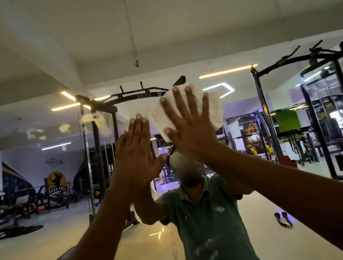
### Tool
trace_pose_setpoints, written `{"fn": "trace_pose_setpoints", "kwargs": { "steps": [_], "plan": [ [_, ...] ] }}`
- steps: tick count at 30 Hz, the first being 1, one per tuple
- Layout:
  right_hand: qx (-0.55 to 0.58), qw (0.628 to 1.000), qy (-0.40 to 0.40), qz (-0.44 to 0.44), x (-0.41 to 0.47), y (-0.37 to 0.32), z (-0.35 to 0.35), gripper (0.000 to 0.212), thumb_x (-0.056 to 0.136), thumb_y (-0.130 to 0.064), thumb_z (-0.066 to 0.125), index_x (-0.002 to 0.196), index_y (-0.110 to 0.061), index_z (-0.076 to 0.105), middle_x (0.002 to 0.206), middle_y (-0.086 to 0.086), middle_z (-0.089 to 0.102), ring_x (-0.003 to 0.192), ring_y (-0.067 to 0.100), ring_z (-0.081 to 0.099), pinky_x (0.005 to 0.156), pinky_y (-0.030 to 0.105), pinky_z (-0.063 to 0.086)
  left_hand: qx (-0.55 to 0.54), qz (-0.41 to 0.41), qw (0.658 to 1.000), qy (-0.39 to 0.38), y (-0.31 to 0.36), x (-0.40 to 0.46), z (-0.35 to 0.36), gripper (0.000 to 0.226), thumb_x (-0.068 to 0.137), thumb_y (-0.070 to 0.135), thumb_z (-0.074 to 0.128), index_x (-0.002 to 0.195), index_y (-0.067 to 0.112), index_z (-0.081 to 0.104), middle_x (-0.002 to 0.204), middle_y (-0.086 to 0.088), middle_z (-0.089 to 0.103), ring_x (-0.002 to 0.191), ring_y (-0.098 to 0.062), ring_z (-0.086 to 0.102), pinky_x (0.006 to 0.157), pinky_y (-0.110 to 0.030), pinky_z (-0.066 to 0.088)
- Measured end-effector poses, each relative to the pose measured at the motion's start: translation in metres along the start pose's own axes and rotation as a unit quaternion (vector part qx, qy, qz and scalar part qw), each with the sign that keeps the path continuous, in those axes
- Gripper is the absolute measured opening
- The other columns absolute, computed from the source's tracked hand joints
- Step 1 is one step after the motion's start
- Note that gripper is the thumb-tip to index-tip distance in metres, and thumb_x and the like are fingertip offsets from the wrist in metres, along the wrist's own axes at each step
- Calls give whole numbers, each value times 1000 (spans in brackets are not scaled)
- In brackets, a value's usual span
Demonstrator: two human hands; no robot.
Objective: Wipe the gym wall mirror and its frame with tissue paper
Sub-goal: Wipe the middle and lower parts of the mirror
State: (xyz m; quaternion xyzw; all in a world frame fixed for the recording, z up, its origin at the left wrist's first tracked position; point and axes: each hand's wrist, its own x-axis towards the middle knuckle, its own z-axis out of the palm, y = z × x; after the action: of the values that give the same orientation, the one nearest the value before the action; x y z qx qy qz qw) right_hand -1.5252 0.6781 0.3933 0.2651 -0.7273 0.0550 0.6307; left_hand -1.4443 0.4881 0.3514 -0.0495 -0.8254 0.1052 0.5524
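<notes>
Our right grip (pixel 188 124) presses tissue (pixel 215 110) flat-fingered on mirror (pixel 40 198); left grip (pixel 134 152) open; sweep smudges (pixel 64 127) at ten o'clock.

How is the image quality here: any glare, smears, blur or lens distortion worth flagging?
Head view: wide-angle bending at the edges; the arms loom large in the foreground. The mirror reflects bright ceiling strip lights, and white smears show on the glass. The right hand pressing the tissue and the left hand are fairly sharp; the reflected face is blurred.
</notes>
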Motion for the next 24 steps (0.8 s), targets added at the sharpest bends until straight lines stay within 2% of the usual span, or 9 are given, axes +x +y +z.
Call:
{"fn": "trace_pose_setpoints", "kwargs": {
  "steps": [4,7,9,11,14,16,20,24],
  "plan": [
    [2,996,-13,-92,-49,43,-5,76,104,-63,17,168,-23,11,175,14,-1,161,40,-4,123,71,5,-5,9,1000,-16,-4,-1,-6,102,85,80,20,161,20,-16,169,-1,-23,155,-15,-24,122,-33,-18],
    [6,998,-37,-57,-87,89,-12,77,103,-64,19,168,-26,5,175,11,-8,161,38,-10,121,73,7,16,7,1000,-20,-3,-4,-8,103,85,80,18,159,21,-21,168,-2,-27,154,-17,-26,122,-35,-19],
    [9,999,-34,-13,-81,82,-13,78,102,-66,17,168,-28,2,175,13,-10,160,40,-11,121,75,1,31,-3,999,-16,-4,-10,-5,103,85,80,17,160,19,-20,168,-4,-27,154,-18,-28,121,-34,-24],
    [13,1000,-20,1,-55,44,-9,79,101,-68,13,168,-27,3,174,16,-9,159,45,-11,121,74,-6,38,-32,999,-10,-8,-21,0,107,86,83,17,161,15,-19,169,-8,-27,155,-22,-28,120,-34,-26],
    [-1,999,-12,-44,-10,-17,0,79,101,-68,18,168,-28,7,174,18,-4,159,46,-7,120,75,0,42,-65,997,-17,-16,-36,8,113,84,89,14,162,12,-17,169,-11,-26,157,-26,-22,126,-43,-13],
    [-6,996,-15,-85,6,-29,4,78,102,-66,24,168,-27,10,174,17,-1,159,45,-4,120,73,4,42,-72,996,-9,-20,-43,10,113,84,90,10,163,13,-15,170,-11,-22,159,-27,-16,128,-47,-4],
    [-11,984,-38,-172,-21,13,-3,75,103,-64,18,168,-26,13,175,14,0,160,42,-4,124,69,-2,29,-70,997,-4,-21,-47,11,111,85,90,11,163,15,-14,171,-9,-21,159,-25,-16,127,-45,-5],
    [-6,986,-50,-157,-43,61,-13,75,103,-65,19,168,-29,7,175,10,-5,161,37,-9,125,67,-6,23,-65,998,4,-22,-49,10,111,87,88,18,163,14,-13,171,-7,-23,158,-23,-20,127,-42,-8]
  ]
}}
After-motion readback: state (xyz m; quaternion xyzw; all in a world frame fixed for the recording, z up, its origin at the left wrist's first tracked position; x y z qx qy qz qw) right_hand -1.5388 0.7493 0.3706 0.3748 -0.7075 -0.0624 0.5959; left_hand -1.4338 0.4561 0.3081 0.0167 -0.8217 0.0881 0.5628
